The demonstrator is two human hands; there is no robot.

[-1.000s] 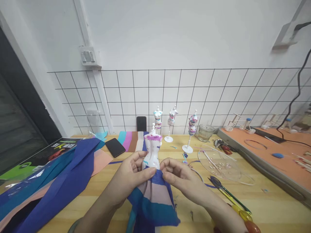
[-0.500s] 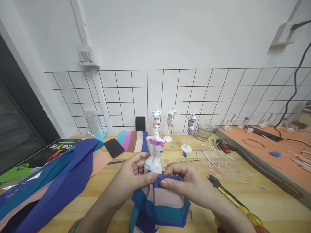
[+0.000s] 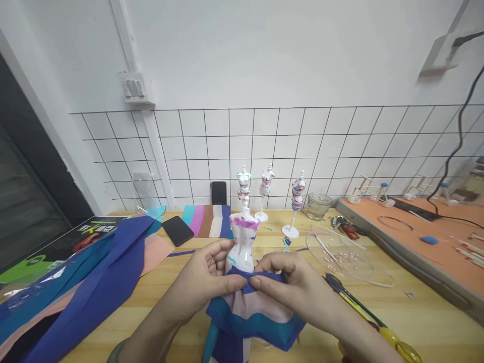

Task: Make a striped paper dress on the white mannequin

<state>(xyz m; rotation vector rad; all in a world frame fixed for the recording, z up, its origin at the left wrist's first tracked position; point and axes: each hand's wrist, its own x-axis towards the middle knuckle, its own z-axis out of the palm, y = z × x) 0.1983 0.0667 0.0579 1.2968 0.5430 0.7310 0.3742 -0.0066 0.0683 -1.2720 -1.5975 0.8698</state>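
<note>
A small white mannequin torso [image 3: 244, 239] with pink and blue paint marks stands upright between my hands. My left hand [image 3: 206, 280] is closed around its hip and pinches the top edge of a striped paper skirt [image 3: 255, 317] in dark blue, teal and pale pink. My right hand [image 3: 289, 285] pinches the same top edge from the right, thumb and fingers pressed together. The skirt hangs down in front of the torso's lower part and hides its stand.
Three painted mini mannequins [image 3: 265, 189] stand by the grid wall, near a glass jar [image 3: 317, 205]. Blue, teal and pink paper sheets [image 3: 94, 277] lie left, with a black phone [image 3: 178, 230]. Right: clear plastic dish [image 3: 340, 252], yellow-handled scissors [image 3: 363, 310], orange tray [image 3: 423, 237].
The torso has shifted slightly right and up. My hands have drawn the skirt's top edge tighter round the waist, and the skirt has spread wider below.
</note>
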